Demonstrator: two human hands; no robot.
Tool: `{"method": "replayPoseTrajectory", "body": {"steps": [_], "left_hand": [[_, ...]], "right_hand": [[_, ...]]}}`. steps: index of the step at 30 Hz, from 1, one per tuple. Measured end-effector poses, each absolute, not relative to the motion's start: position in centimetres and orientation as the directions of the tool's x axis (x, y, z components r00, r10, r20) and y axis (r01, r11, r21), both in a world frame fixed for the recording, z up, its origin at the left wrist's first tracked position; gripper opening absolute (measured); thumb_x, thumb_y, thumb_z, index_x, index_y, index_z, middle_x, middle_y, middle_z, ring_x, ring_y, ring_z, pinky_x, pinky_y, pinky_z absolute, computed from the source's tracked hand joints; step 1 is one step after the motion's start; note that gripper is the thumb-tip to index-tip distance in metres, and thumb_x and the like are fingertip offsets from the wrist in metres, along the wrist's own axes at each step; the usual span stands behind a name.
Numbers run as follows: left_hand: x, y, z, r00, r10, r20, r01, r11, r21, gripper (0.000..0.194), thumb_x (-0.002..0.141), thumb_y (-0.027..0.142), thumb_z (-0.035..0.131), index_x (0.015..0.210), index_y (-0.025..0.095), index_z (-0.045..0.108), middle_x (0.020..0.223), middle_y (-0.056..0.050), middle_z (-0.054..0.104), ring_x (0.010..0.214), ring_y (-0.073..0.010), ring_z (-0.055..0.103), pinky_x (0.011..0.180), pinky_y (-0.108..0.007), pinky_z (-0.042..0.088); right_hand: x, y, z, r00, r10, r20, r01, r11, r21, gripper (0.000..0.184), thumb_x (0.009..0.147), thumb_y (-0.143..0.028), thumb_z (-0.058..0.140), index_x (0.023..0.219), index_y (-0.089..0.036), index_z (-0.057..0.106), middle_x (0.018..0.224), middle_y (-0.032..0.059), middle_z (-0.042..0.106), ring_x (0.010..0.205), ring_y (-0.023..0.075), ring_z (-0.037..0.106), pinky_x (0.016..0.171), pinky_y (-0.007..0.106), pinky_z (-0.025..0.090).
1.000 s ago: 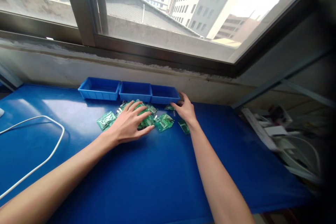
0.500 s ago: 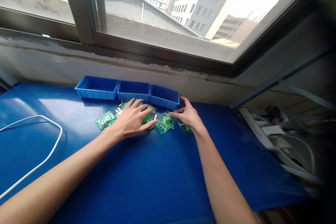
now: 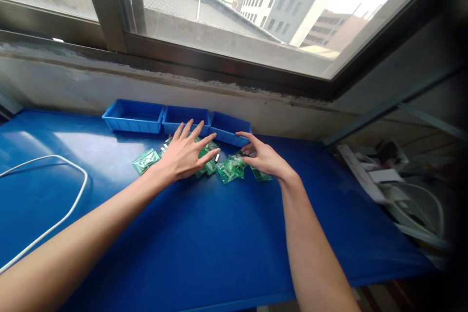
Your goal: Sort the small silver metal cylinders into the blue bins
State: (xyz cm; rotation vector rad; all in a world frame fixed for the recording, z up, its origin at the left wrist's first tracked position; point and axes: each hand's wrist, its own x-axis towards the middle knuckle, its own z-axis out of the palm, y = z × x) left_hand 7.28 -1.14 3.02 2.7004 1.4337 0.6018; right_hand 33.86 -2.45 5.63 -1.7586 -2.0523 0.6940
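Note:
My left hand (image 3: 186, 153) is spread, palm down, over a pile of small green packets (image 3: 208, 156) and hides much of it. Some dark and white bits, too small to name, show among them. My right hand (image 3: 266, 157) has its fingers apart and curved, just right of a green packet cluster (image 3: 231, 168); nothing shows in its grasp. Under its wrist lies another green packet (image 3: 261, 174), partly covered. A shiny green packet (image 3: 145, 161) sits left of my left hand. Behind the hands stand a left blue bin (image 3: 135, 117), a middle blue bin (image 3: 171, 124) and a right blue bin (image 3: 234, 129).
The blue tabletop (image 3: 197, 243) runs beneath everything. A white cable (image 3: 83, 180) loops across its left side. At the back are a wall and a window frame (image 3: 219, 63). On the right, a metal rack (image 3: 431, 85) and blurred clutter (image 3: 391, 175) border the table.
My left hand has lifted a little and spread its fingers wider. My right hand's index finger has swung left over the right bin's front. The view has tilted slightly downward.

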Motion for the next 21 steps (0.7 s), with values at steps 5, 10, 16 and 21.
{"method": "replayPoseTrajectory", "body": {"steps": [5,10,16,21], "left_hand": [[7.1,-1.1,2.9,0.499,0.804,0.324,0.795,-0.574,0.198,0.063,0.1,0.065,0.032,0.149,0.031,0.051,0.165,-0.007,0.033,0.153,-0.0398,0.023,0.124,-0.059,0.019],[6.7,-0.7,3.7,0.407,0.847,0.343,0.849,-0.489,0.201,0.065,0.101,0.062,0.03,0.138,0.02,0.063,0.154,-0.015,0.048,0.145,-0.0391,0.038,0.117,-0.055,0.033],[5.7,0.1,3.9,0.391,0.854,0.344,0.856,-0.475,0.203,0.061,0.102,0.059,0.028,0.124,0.021,0.071,0.142,-0.011,0.061,0.135,-0.033,0.05,0.115,-0.054,0.034],[5.5,0.4,3.7,0.4,0.87,0.288,0.842,-0.473,0.26,0.066,0.102,0.061,0.028,0.132,0.017,0.066,0.149,-0.013,0.055,0.144,-0.0343,0.042,0.123,-0.054,0.024]], "right_hand": [[33.1,-2.8,5.7,-0.183,0.981,-0.066,0.756,0.097,-0.647,0.073,0.082,-0.026,0.064,0.15,-0.031,0.039,0.091,0.0009,0.075,0.076,0.0195,0.069,0.074,0.031,0.056],[32.6,-2.1,4.5,-0.032,0.998,0.058,0.764,0.062,-0.642,0.064,0.085,-0.038,0.066,0.146,-0.029,0.049,0.1,0.0055,0.076,0.088,0.0235,0.072,0.084,0.038,0.057],[32.8,-0.9,3.0,0.037,0.984,0.172,0.775,0.08,-0.627,0.062,0.085,-0.041,0.066,0.144,-0.029,0.054,0.114,0.0089,0.072,0.107,0.0262,0.069,0.094,0.042,0.056],[32.9,-0.8,2.5,0.008,0.977,0.212,0.802,0.121,-0.585,0.069,0.084,-0.04,0.066,0.149,-0.027,0.049,0.122,0.0112,0.069,0.114,0.0285,0.065,0.095,0.045,0.055]]}}
